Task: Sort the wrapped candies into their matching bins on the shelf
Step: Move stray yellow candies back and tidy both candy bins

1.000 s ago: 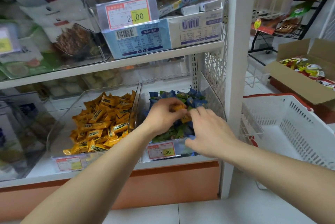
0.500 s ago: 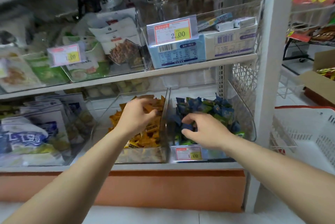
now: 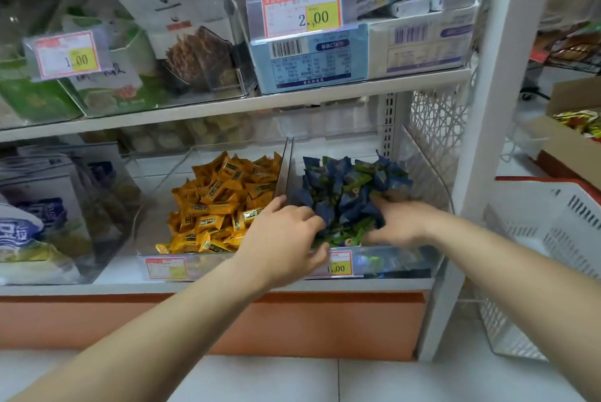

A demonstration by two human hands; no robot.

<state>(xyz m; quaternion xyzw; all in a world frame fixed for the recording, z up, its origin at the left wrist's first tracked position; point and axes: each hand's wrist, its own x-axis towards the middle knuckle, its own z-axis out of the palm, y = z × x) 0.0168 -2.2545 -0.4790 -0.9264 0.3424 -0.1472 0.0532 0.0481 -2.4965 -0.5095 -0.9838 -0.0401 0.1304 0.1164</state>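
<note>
On the lower shelf stand two clear bins side by side. The left bin (image 3: 153,206) holds a heap of yellow wrapped candies (image 3: 224,203). The right bin (image 3: 429,183) holds blue and green wrapped candies (image 3: 344,183). My left hand (image 3: 286,235) reaches over the front of the divider between the bins, its relaxed fingers touching the near-left candies of the blue and green pile. My right hand (image 3: 401,222) lies inside the right bin, fingers spread leftward into the same pile. The fingertips of both hands are partly hidden among the wrappers. I see no yellow candy in either hand.
Price tags (image 3: 338,266) hang on the bin fronts. An upper shelf (image 3: 227,108) carries boxed and bagged snacks. Bagged goods (image 3: 35,206) fill the bin at lower left. A white post (image 3: 487,108) bounds the shelf; beyond it are a white basket (image 3: 546,239) and a cardboard box (image 3: 566,148).
My left hand went from the blue and green bin to the yellow bin with yellow candies, then came back without them. My right hand stayed in the blue and green pile.
</note>
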